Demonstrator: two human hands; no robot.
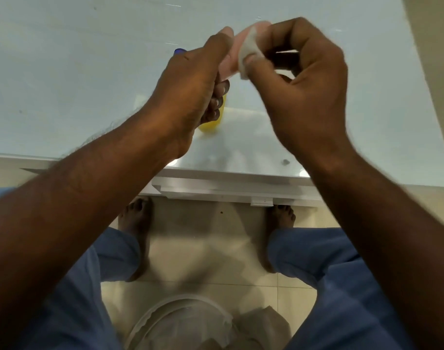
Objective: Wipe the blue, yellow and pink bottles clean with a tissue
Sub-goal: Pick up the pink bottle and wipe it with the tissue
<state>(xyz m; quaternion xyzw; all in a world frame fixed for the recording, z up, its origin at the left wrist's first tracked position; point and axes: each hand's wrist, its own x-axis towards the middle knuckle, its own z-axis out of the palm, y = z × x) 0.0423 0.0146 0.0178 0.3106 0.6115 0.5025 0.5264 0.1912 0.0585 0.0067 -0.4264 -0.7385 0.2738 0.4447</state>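
My left hand (190,97) holds the pink bottle (229,64) up above the table, fingers wrapped round its lower part. My right hand (299,92) pinches a white tissue (248,51) and presses it against the side of the pink bottle. The yellow bottle (212,122) lies on the pale glass table (76,84) under my left hand, mostly hidden by it. Only the dark blue tip of the blue bottle (179,51) shows beyond my left hand.
The table's front edge (215,183) runs across the middle of the view. Below it are tiled floor, my bare feet and blue trousers. A white plastic-lined bin (180,322) stands on the floor between my legs.
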